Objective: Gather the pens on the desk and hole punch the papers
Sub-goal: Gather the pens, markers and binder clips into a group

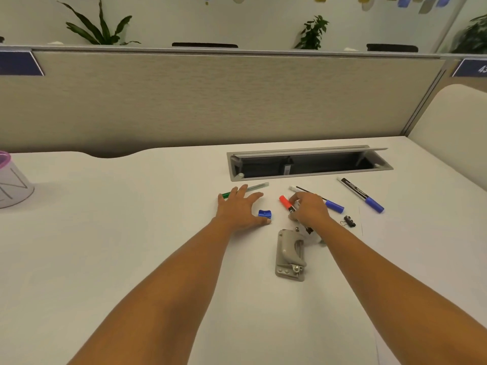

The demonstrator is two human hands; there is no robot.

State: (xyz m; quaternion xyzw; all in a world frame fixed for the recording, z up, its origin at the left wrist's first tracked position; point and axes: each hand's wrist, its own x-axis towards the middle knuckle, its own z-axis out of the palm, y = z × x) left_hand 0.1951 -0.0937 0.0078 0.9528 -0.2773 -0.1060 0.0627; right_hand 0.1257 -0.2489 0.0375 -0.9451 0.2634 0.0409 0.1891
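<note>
while both hands work among the scattered pens, the step in hand reads as gathering, with the punching not yet begun.

item, right hand (309, 209): fingers curled down over the red-capped marker (286, 202), apparently pinching its barrel; whether the grip is fully closed cannot be told. a blue-capped pen (332, 206) lies just behind the knuckles, partly hidden.

item, left hand (241, 208): open, fingers spread flat, holding nothing; fingertips over the green pen (226, 194), thumb just beside a small blue piece (264, 213), possibly a cap or sharpener.

item, second blue-capped marker (362, 195): lies apart to the right, untouched.

item, hole punch (290, 255): grey, lying near the person, between the forearms. black binder clip (350, 221) to its right. papers: a faint sheet edge seems to show at right, white on white, hard to confirm.

handling note, as judgement: lift the red marker clear rather than drag it, since round barrels roll; sweep the green pen toward the centre with the flat left hand; bring all pens into one cluster away from the punch.

surface: white table (131, 259), smooth, with an open grey cable tray (308, 162) recessed at the back. a pale cup with pink rim (11, 180) stands at far left.

room: beige fabric partition (210, 101) behind the table, leafy plants (100, 27) above it, office wall beyond.
</note>
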